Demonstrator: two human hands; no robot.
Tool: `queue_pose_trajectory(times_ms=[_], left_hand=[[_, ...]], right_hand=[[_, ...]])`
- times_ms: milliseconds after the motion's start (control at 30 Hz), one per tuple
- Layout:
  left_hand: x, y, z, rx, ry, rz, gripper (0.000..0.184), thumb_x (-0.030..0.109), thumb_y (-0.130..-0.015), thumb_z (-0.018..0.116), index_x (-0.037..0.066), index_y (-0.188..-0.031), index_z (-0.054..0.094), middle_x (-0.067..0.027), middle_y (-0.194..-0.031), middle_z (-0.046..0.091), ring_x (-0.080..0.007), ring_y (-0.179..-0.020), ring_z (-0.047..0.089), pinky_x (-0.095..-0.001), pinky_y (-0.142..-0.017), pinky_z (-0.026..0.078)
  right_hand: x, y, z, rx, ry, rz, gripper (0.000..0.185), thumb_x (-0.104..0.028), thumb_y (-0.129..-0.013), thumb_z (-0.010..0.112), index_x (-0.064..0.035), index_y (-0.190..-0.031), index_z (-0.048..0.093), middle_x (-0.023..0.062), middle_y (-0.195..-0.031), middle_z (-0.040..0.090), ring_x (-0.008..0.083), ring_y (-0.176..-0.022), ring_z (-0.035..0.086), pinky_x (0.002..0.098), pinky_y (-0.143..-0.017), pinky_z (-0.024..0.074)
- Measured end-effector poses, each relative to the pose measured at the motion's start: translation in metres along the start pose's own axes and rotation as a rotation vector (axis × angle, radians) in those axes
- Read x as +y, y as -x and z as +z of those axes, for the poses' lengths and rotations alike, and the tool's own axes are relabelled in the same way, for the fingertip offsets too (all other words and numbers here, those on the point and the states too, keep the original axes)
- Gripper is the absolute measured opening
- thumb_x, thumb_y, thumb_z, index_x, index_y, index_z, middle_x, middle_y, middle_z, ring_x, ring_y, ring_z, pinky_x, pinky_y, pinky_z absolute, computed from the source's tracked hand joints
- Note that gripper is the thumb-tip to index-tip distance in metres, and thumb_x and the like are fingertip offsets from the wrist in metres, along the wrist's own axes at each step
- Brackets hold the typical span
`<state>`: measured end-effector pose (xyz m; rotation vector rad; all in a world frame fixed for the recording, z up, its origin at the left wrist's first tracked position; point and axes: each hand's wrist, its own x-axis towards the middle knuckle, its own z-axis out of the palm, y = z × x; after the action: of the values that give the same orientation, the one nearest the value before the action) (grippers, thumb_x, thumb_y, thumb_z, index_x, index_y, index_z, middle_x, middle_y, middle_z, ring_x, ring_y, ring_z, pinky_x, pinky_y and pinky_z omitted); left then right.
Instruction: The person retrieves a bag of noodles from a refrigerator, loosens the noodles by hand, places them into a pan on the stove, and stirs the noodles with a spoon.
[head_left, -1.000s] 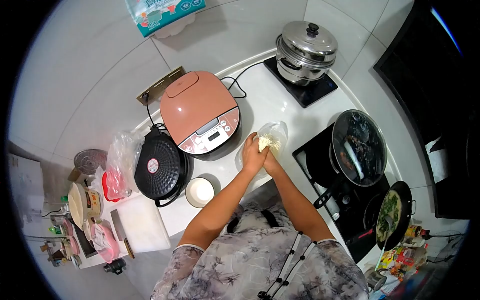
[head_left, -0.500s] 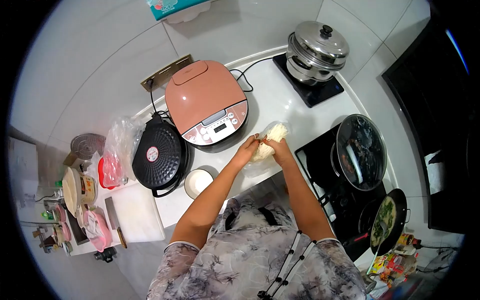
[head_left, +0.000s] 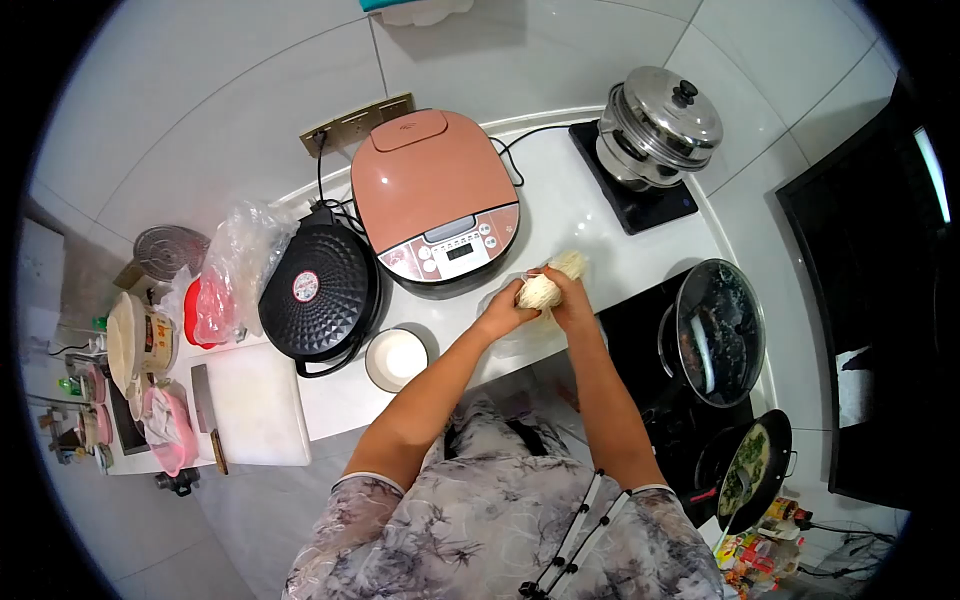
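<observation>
Together, the left hand [head_left: 507, 310] and the right hand [head_left: 572, 302] grasp pale noodles [head_left: 540, 292], one bunch showing between them and more strands jutting past the right hand's fingers, by a clear plastic bag [head_left: 522, 340] on the white counter [head_left: 560, 190]. Just beyond stands a pinkish rice cooker [head_left: 430, 185], with a white bowl [head_left: 396, 360] near the left forearm and a round black appliance [head_left: 318, 290] farther left. Rightward, a glass-lidded pan [head_left: 722, 335] sits on the black cooktop [head_left: 630, 335], and a steel pot [head_left: 655, 130] stands farther back.
</observation>
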<state>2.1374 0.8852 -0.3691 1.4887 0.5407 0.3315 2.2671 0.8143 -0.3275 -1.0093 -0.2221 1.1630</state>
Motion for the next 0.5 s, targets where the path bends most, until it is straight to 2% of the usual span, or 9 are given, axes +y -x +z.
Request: queue_pose_trajectory(times_ms=[67, 133, 167, 233, 267, 333, 367, 433, 500], left_hand=[[0.002, 0.003, -0.003, -0.023, -0.063, -0.028, 0.061, 0.012, -0.069, 0.074, -0.002, -0.118, 0.042, -0.0130, -0.107, 0.056, -0.0178, -0.099, 0.055, -0.0291, -0.085, 0.043], [0.007, 0.006, -0.002, 0.008, -0.147, -0.042, 0.051, 0.015, -0.069, 0.075, 0.000, -0.108, 0.045, -0.0104, -0.100, 0.058, -0.0176, -0.093, 0.056, -0.0293, -0.081, 0.045], [0.008, 0.008, 0.001, 0.007, -0.146, -0.043, 0.051, 0.015, -0.069, 0.075, 0.000, -0.108, 0.045, -0.0104, -0.100, 0.058, -0.0176, -0.093, 0.056, -0.0293, -0.081, 0.045], [0.012, 0.011, 0.009, 0.186, -0.228, 0.134, 0.041, 0.017, -0.071, 0.074, 0.003, -0.100, 0.048, -0.0060, -0.088, 0.057, -0.0150, -0.081, 0.054, -0.0282, -0.073, 0.045], [0.008, 0.008, 0.007, 0.185, -0.228, 0.133, 0.041, 0.017, -0.071, 0.074, 0.003, -0.100, 0.048, -0.0060, -0.088, 0.057, -0.0150, -0.081, 0.054, -0.0282, -0.073, 0.045], [-0.005, 0.001, 0.001, 0.165, -0.322, 0.032, 0.027, 0.019, -0.077, 0.070, 0.004, -0.091, 0.053, -0.0025, -0.076, 0.054, -0.0120, -0.069, 0.048, -0.0272, -0.064, 0.042], [-0.016, -0.002, -0.001, 0.163, -0.323, 0.029, 0.027, 0.019, -0.077, 0.070, 0.004, -0.091, 0.053, -0.0025, -0.076, 0.054, -0.0120, -0.069, 0.048, -0.0272, -0.064, 0.042], [-0.032, -0.009, -0.004, 0.134, -0.105, 0.016, 0.020, 0.021, -0.084, 0.063, 0.003, -0.083, 0.055, -0.0004, -0.069, 0.051, -0.0096, -0.065, 0.044, -0.0258, -0.059, 0.039], [-0.025, -0.007, -0.007, 0.123, -0.139, -0.028, 0.020, 0.022, -0.088, 0.058, 0.003, -0.082, 0.057, 0.0002, -0.069, 0.051, -0.0085, -0.064, 0.043, -0.0240, -0.058, 0.038]], right_hand=[[0.003, 0.001, -0.002, 0.037, 0.029, -0.016, 0.019, -0.010, -0.078, 0.060, -0.0017, -0.094, 0.054, 0.0133, -0.088, 0.064, 0.0237, -0.081, 0.062, 0.0369, -0.076, 0.0510], [0.017, -0.006, -0.014, 0.081, 0.017, -0.014, 0.018, -0.010, -0.078, 0.060, -0.0013, -0.093, 0.055, 0.0133, -0.088, 0.064, 0.0238, -0.081, 0.062, 0.0366, -0.076, 0.0510], [0.023, -0.008, -0.016, 0.122, 0.006, -0.012, 0.017, -0.010, -0.078, 0.060, -0.0009, -0.092, 0.056, 0.0132, -0.089, 0.064, 0.0240, -0.082, 0.062, 0.0362, -0.076, 0.0510], [0.037, -0.012, -0.020, 0.165, -0.025, -0.003, 0.017, -0.010, -0.078, 0.060, -0.0005, -0.093, 0.056, 0.0130, -0.089, 0.064, 0.0239, -0.082, 0.062, 0.0360, -0.076, 0.0508], [0.040, -0.012, -0.019, 0.208, -0.055, 0.006, 0.018, -0.010, -0.078, 0.060, -0.0002, -0.093, 0.057, 0.0128, -0.089, 0.064, 0.0239, -0.083, 0.062, 0.0358, -0.076, 0.0505], [0.041, -0.012, -0.021, 0.229, -0.038, 0.030, 0.019, -0.010, -0.078, 0.059, 0.0000, -0.094, 0.057, 0.0125, -0.089, 0.064, 0.0238, -0.084, 0.061, 0.0356, -0.076, 0.0502], [0.041, -0.013, -0.023, 0.248, -0.021, 0.053, 0.019, -0.010, -0.078, 0.059, 0.0002, -0.095, 0.057, 0.0122, -0.089, 0.064, 0.0237, -0.084, 0.061, 0.0355, -0.077, 0.0499], [0.041, -0.014, -0.027, 0.224, -0.056, 0.091, 0.019, -0.010, -0.079, 0.059, -0.0002, -0.095, 0.058, 0.0120, -0.090, 0.064, 0.0239, -0.085, 0.061, 0.0358, -0.077, 0.0495], [0.042, -0.014, -0.028, 0.200, -0.090, 0.126, 0.019, -0.010, -0.079, 0.058, -0.0006, -0.095, 0.058, 0.0119, -0.091, 0.063, 0.0241, -0.085, 0.061, 0.0361, -0.078, 0.0492]])
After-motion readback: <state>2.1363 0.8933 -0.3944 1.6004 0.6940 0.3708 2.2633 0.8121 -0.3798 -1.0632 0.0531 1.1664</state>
